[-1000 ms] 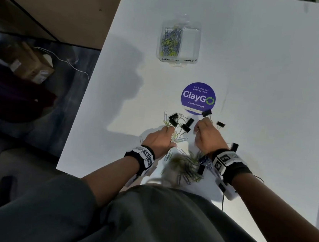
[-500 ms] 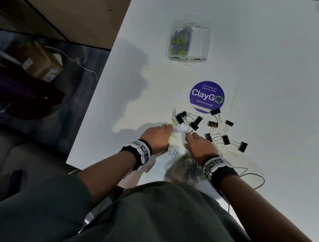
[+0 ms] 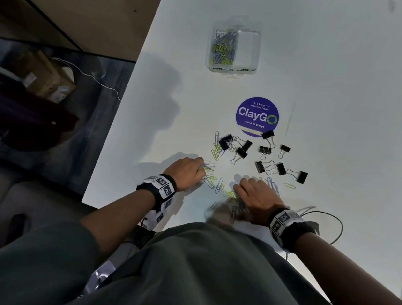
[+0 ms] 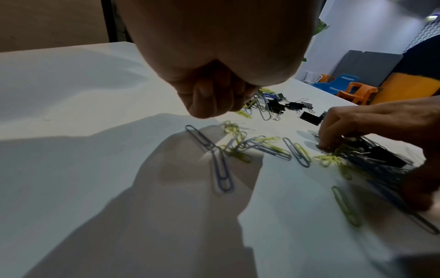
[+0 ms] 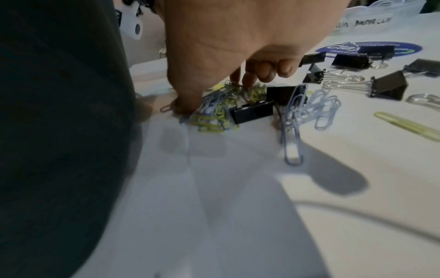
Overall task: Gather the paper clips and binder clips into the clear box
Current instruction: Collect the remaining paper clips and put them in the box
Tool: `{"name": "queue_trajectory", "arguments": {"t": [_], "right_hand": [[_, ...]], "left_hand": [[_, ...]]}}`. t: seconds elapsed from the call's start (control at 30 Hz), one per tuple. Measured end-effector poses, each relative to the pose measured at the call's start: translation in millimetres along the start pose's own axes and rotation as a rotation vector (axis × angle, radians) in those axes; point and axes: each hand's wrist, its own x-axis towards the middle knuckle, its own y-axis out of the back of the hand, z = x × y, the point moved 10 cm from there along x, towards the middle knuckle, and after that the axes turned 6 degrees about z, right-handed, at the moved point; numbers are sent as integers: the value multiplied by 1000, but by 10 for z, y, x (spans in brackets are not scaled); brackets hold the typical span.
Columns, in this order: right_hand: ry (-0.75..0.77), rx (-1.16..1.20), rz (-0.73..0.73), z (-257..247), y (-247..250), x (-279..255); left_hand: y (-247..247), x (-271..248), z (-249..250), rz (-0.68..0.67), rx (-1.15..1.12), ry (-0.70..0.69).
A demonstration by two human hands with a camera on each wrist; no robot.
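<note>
Most of the work was still ahead. Some yellow-green and blue-grey paper clips already lay in the left half of the clear box, which stood at twelve o'clock, well apart from the hands; its right half looked bare. Nearer, thin wire paper clips were strewn on the smooth white table, and about ten binder clips, black folded bodies with silver wire loops, lay just below the round purple sticker. At seven o'clock from the binder clips, the left hand was curled with its fingertips on a few paper clips. At five o'clock from them, the right hand, fingers bent down, clawed a tangle of paper clips and a binder clip together; whether it gripped them I could not tell.
</note>
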Motion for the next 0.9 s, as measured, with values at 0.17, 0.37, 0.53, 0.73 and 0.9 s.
{"name": "queue_trajectory", "arguments": {"t": [0.17,0.37,0.53,0.73,0.9], "right_hand": [[31,-64,39,-61,30,-3],[-131,184,-8,58,108,71],[-447,563,175,579,773,273],[-652,886,510,1429,1794,1109],[-828,966,536,2054,2020,2035]], "left_hand": [[-164,-64,183,-40,7,-65],[-25,-49,218,22,-108,-51],[540,183,53,144,-303,12],[1624,858,-104,300,-409,111],[2198,1615,-108,263,-501,208]]}}
